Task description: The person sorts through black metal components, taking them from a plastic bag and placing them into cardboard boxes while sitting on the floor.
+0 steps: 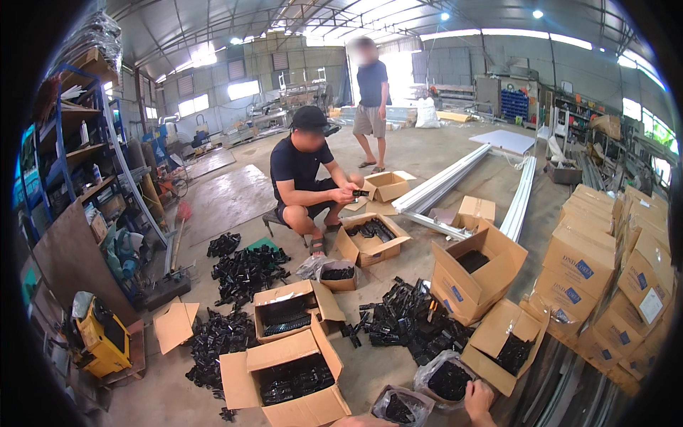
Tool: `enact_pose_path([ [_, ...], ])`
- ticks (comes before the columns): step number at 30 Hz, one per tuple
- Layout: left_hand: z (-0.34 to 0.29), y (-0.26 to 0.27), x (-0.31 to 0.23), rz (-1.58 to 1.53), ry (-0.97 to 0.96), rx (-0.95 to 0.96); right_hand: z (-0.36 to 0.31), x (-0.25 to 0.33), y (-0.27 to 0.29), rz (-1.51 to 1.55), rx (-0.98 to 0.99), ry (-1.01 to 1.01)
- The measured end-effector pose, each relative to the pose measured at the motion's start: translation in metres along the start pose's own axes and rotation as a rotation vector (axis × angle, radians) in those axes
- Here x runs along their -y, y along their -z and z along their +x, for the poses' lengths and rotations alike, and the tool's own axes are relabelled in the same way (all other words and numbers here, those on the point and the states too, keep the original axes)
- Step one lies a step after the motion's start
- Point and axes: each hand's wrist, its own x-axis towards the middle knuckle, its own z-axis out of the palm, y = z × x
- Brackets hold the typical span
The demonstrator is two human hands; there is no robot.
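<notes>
My right hand (479,400) comes in at the lower right, its fingers curled in at the right rim of a clear plastic bag (425,376) holding small black parts (449,381). Whatever lies between those fingers is too small to make out. Only a strip of my left hand (364,423) shows at the lower edge, its fingers hidden. Beside it stands a small bag-lined box (377,407) with more black pieces inside. An open carton (506,318) of black parts sits just beyond my right hand.
Heaps of black plastic parts (409,317) lie on the floor among open cartons (235,381). A seated person (302,160) handles a black part; another person (371,85) stands behind. Stacked cartons (580,249) line the right, near long white metal profiles (445,181). Shelving (78,153) stands left.
</notes>
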Motion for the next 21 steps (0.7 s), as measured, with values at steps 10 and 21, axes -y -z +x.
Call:
enact_pose_path([
  [10, 0.012, -0.025, 0.054, 0.028, 0.246, 0.056, -0.020, -0.023, -0.026, 0.025, 0.152, -0.001],
  [21, 0.020, 0.005, 0.019, 0.019, 0.551, 0.023, 0.068, -0.008, 0.008, 0.194, -0.155, -0.075],
])
